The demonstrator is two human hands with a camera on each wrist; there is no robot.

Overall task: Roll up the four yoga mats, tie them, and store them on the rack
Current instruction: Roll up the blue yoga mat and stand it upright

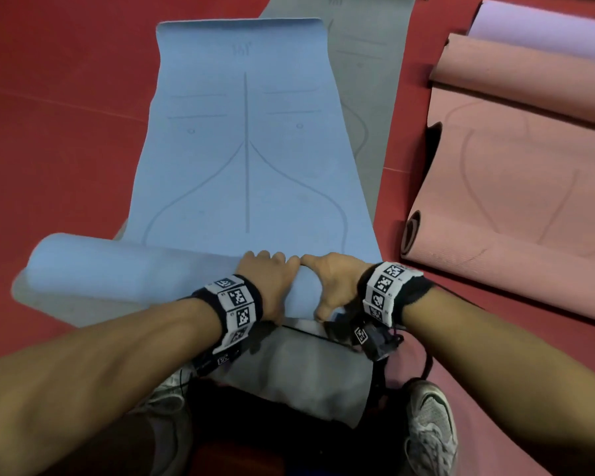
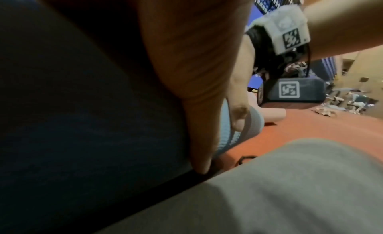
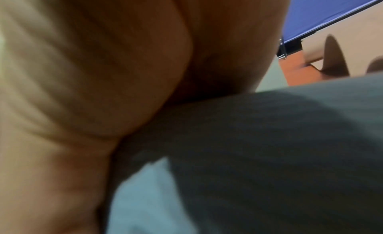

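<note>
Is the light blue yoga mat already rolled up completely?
No, most of the light blue yoga mat lies flat on the red floor.

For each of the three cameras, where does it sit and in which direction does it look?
Head: from above, down at the blue mat; both forearms, left hand, right hand and shoes show.
Left wrist: low, along the left hand on the blue roll, sideways toward the right wrist.
Right wrist: low, against the right hand, blurred.
Shared: blue mat, red floor.
</note>
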